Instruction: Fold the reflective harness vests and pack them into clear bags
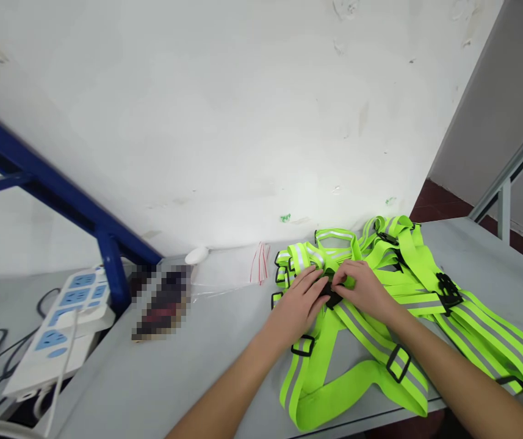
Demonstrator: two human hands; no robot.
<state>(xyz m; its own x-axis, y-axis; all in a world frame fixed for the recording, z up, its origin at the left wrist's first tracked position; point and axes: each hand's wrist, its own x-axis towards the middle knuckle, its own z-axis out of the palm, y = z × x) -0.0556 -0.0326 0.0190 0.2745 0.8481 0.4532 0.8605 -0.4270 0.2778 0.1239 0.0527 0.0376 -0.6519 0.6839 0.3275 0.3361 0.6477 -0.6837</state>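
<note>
A neon-green reflective strap vest (pixel 318 353) with grey reflective stripes lies on the grey table in front of me. My left hand (pixel 296 305) rests on its upper straps, fingers stretched out and lying flat. Between my hands is a black patch (pixel 333 297) where the straps meet, partly covered by my fingers. My right hand (pixel 365 289) pinches at the upper edge of this patch with thumb and forefinger. Black slider buckles (pixel 398 363) sit on the lower straps. More green reflective straps (pixel 426 292) with black fittings are heaped to the right.
Clear plastic bags (pixel 231 265) with red edges lie against the wall, beside a white rounded object (pixel 196 255). A pixelated item (pixel 163 308) lies further left. A blue metal frame (pixel 60 183) and a white power strip (pixel 66 323) with cables stand at the left.
</note>
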